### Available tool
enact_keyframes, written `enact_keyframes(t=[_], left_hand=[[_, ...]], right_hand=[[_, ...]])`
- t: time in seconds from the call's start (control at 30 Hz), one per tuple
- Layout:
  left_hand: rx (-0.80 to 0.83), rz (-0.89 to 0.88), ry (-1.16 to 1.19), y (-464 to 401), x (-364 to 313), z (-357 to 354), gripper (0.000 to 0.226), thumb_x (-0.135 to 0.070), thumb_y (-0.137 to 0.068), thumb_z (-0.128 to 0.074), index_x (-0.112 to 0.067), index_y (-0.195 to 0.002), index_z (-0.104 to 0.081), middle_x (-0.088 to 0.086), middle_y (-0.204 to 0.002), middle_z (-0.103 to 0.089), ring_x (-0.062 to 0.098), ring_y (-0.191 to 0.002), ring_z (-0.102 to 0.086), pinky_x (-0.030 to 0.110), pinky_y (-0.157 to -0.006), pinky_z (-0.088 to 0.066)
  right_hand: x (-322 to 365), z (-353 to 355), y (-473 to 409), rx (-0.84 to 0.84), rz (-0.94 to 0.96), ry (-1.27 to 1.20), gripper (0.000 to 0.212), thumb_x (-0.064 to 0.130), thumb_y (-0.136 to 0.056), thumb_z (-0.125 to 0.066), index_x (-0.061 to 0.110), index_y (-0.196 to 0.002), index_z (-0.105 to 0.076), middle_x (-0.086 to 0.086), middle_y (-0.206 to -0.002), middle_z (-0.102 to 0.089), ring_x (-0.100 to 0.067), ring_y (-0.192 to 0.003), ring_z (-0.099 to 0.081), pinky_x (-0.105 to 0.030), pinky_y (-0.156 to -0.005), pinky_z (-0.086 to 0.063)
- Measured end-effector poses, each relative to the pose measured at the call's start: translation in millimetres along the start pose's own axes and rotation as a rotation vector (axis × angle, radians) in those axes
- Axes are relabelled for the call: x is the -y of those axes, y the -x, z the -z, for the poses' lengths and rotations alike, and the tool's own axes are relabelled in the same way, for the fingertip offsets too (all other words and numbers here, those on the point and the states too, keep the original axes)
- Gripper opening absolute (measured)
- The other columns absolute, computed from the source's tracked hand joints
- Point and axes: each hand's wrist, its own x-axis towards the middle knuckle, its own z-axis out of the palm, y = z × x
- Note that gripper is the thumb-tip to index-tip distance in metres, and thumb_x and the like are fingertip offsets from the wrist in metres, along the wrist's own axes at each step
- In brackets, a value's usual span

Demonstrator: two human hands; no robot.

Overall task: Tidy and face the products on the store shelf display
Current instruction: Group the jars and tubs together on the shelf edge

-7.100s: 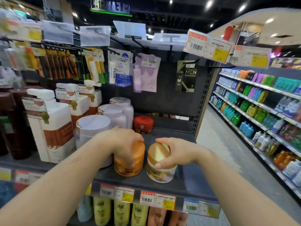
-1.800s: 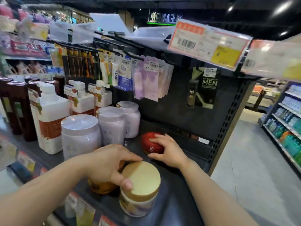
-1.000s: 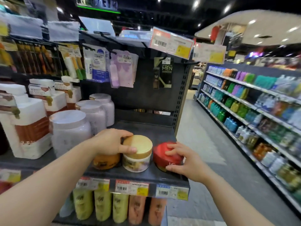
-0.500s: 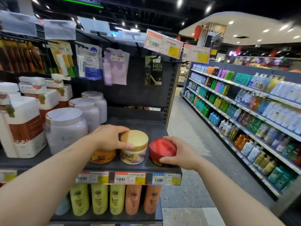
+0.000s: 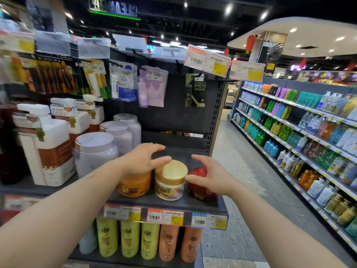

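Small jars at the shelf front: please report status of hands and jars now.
Both hands open, left hand over orange jar, right hand over red jar. Gold-lid jar between them. Three jars in a row. Nothing blocking.

bright round ceiling spotlights [image 5: 228, 9] light the aisle; left-edge products blur, wide-angle bending curves the frame's edges.

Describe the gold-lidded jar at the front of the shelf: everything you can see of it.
The gold-lidded jar is a short round tub, plastic by the look, with a flat matte gold screw lid and a white body with a purple tint near the base; part of a gold printed name shows. It stands upright near the front edge of the dark shelf, between an orange jar and a red jar. The left hand has its thumb on the lid's edge; the right hand reaches its thumb to the lid's rim. Neither has a grip on it.
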Motion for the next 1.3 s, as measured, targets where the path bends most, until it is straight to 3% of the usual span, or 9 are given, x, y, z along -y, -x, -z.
enact_keyframes(t=[0.07,0.17,0.23,0.3,0.43,0.73,0.87,1.07,1.3], left_hand=[[-0.001,-0.042,-0.008,5,-2,14,0.059,-0.054,-0.090,-0.049,-0.025,-0.140,-0.043,-0.002,-0.146,-0.044,0.013,-0.133,-0.039,0.032,-0.108,-0.034],[0.184,-0.010,-0.331,14,-1,29,0.071,-0.053,-0.082,-0.065,-0.029,-0.143,-0.037,-0.005,-0.148,-0.039,0.016,-0.135,-0.037,0.034,-0.109,-0.033],[0.299,0.036,-0.564,19,3,32,0.078,-0.051,-0.078,-0.068,-0.033,-0.145,-0.031,-0.006,-0.148,-0.038,0.021,-0.137,-0.033,0.043,-0.114,-0.023],[0.311,0.032,-0.624,20,8,30,0.075,-0.048,-0.079,-0.067,-0.035,-0.144,-0.032,-0.006,-0.146,-0.043,0.020,-0.138,-0.033,0.050,-0.119,-0.006],[0.251,0.003,-0.607,17,16,26,0.073,-0.048,-0.081,-0.067,-0.036,-0.144,-0.033,-0.006,-0.146,-0.045,0.019,-0.138,-0.034,0.050,-0.119,0.000],[0.245,0.000,-0.592,17,21,21,0.071,-0.043,-0.084,-0.065,-0.035,-0.146,-0.030,-0.005,-0.149,-0.041,0.020,-0.138,-0.035,0.050,-0.118,-0.004],[0.170,-0.025,-0.565,22,22,15,0.068,-0.039,-0.084,-0.066,-0.034,-0.144,-0.034,-0.006,-0.147,-0.043,0.019,-0.138,-0.035,0.052,-0.118,-0.005],[-0.042,-0.112,-0.380,47,32,10,0.063,-0.041,-0.085,-0.065,-0.030,-0.141,-0.040,-0.003,-0.145,-0.046,0.018,-0.132,-0.041,0.037,-0.110,-0.031],[-0.195,-0.174,-0.217,66,35,-5,0.057,-0.035,-0.087,-0.065,-0.025,-0.139,-0.044,-0.003,-0.144,-0.047,0.015,-0.131,-0.042,0.031,-0.108,-0.033]], right_hand=[[20,-5,-13,0.014,0.083,0.049,0.085,0.061,-0.076,-0.067,0.030,-0.147,-0.032,0.006,-0.151,-0.037,-0.015,-0.139,-0.032,-0.038,-0.114,-0.030],[36,-14,-27,0.103,0.107,0.177,0.093,0.065,-0.071,-0.069,0.031,-0.148,-0.029,0.005,-0.151,-0.039,-0.017,-0.138,-0.035,-0.044,-0.113,-0.032],[37,-18,-30,0.171,0.047,0.206,0.094,0.067,-0.069,-0.069,0.035,-0.147,-0.027,0.006,-0.150,-0.039,-0.019,-0.135,-0.038,-0.044,-0.111,-0.035],[35,-20,-31,0.217,-0.001,0.170,0.092,0.066,-0.070,-0.069,0.036,-0.146,-0.028,0.005,-0.149,-0.038,-0.019,-0.134,-0.039,-0.040,-0.109,-0.037],[37,-18,-29,0.236,-0.016,0.133,0.088,0.061,-0.074,-0.070,0.034,-0.148,-0.029,0.004,-0.150,-0.035,-0.018,-0.134,-0.037,-0.035,-0.107,-0.037],[42,-20,-21,0.228,-0.064,0.095,0.086,0.056,-0.079,-0.068,0.033,-0.150,-0.025,0.005,-0.155,-0.029,-0.020,-0.138,-0.033,-0.037,-0.109,-0.035],[43,-25,-17,0.150,-0.098,0.160,0.082,0.060,-0.080,-0.063,0.036,-0.149,-0.026,0.002,-0.158,-0.024,-0.024,-0.142,-0.029,-0.042,-0.112,-0.034],[37,-31,0,0.032,-0.113,0.165,0.077,0.065,-0.079,-0.060,0.035,-0.146,-0.034,0.000,-0.147,-0.043,-0.022,-0.129,-0.044,-0.043,-0.105,-0.042],[46,-46,26,-0.055,-0.107,0.193,0.071,0.048,-0.085,-0.064,0.029,-0.146,-0.034,0.000,-0.147,-0.042,-0.022,-0.134,-0.040,-0.038,-0.109,-0.037]])
